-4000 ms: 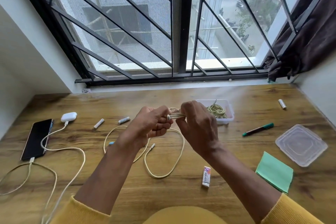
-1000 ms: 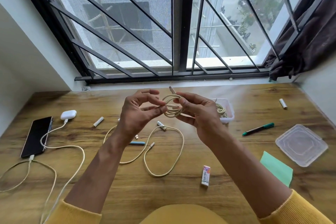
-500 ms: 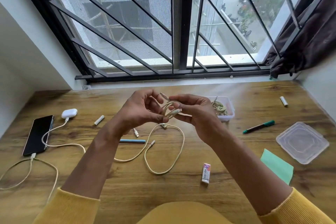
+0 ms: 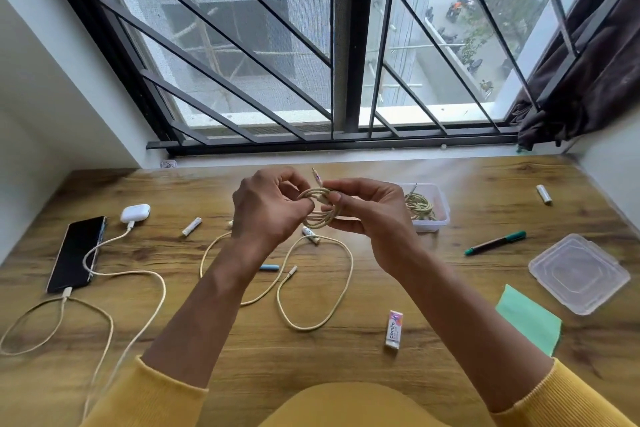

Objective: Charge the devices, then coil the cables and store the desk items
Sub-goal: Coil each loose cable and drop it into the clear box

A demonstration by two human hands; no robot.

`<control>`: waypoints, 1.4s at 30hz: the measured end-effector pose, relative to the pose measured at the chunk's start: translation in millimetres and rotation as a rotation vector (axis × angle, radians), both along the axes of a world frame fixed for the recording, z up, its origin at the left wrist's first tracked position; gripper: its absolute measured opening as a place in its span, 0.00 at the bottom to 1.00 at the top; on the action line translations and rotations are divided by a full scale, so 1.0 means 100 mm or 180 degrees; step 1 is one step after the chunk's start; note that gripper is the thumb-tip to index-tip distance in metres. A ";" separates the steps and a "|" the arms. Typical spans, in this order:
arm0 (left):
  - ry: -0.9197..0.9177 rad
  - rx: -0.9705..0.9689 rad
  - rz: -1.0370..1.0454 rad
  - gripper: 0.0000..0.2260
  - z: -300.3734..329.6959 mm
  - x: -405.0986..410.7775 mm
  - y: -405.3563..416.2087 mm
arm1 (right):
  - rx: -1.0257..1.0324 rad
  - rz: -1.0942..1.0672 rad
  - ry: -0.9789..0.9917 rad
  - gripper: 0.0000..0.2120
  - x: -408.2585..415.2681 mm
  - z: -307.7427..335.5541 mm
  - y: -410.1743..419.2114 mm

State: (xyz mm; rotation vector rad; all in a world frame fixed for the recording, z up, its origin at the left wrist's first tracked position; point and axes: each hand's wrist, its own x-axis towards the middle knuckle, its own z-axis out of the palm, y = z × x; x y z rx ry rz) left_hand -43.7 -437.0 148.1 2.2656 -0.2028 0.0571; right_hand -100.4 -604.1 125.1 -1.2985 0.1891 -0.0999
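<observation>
Both hands are up over the wooden desk (image 4: 467, 184), working one small coiled cable (image 4: 320, 210) between them. The left hand (image 4: 266, 208) curls its fingers round the coil's left side; the right hand (image 4: 367, 211) pinches the right side, one plug end poking up above the fingers. Below them a loose cable (image 4: 313, 288) sprawls in loops on the desk. Behind the right hand sits a clear box (image 4: 429, 206) with another coil inside. Far left, a phone (image 4: 77, 253) and an earbud case (image 4: 135, 212) lie plugged into cables. Right: green marker (image 4: 495, 243), box lid (image 4: 578, 272), eraser (image 4: 394, 329).
</observation>
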 end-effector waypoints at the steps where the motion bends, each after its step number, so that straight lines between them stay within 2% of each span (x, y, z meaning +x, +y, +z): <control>1: -0.0128 0.0100 0.0100 0.05 0.02 -0.02 -0.03 | -0.0027 -0.0030 -0.0039 0.09 0.00 0.01 0.02; 5: -0.0456 0.0292 0.0295 0.04 0.04 -0.02 -0.08 | -0.0121 -0.0086 -0.0224 0.09 -0.01 0.04 0.06; 7: -0.0565 0.0286 0.0242 0.08 0.01 -0.01 -0.08 | -0.0188 -0.0060 -0.0255 0.09 0.00 0.05 0.05; 10: -0.0490 0.0137 0.0067 0.08 -0.04 0.02 -0.07 | -0.0284 0.0042 -0.0302 0.10 0.02 0.06 0.01; 12: -0.0196 -0.0170 -0.0082 0.07 -0.07 0.08 -0.05 | -0.0304 0.0064 -0.0315 0.10 0.03 0.06 -0.02; 18: 0.0810 -0.1677 -0.0505 0.05 -0.07 0.08 -0.03 | -0.0120 0.0023 -0.0346 0.10 0.05 0.03 -0.06; 20: 0.1098 -0.2030 -0.0749 0.07 -0.06 0.05 0.00 | -0.0087 0.0010 -0.0375 0.10 0.06 0.03 -0.07; 23: 0.1328 -0.2380 -0.0983 0.14 -0.07 0.03 0.06 | -0.0067 -0.0045 -0.0369 0.09 0.06 0.04 -0.10; 28: 0.1389 -0.2651 -0.0958 0.15 -0.09 0.04 0.06 | -0.0116 0.0048 -0.0365 0.10 0.07 0.03 -0.13; 32: 0.1371 -0.2642 -0.1099 0.12 -0.14 0.05 0.03 | -0.0042 0.0077 -0.0028 0.14 0.08 -0.03 -0.16; 36: 0.1013 -0.2088 -0.1150 0.15 -0.30 0.07 -0.05 | 0.0175 -0.0078 0.0432 0.18 0.05 -0.13 -0.24; 42: 0.0938 -0.1599 -0.1229 0.17 -0.54 0.04 -0.23 | 0.0416 -0.0249 0.0378 0.08 -0.05 -0.26 -0.44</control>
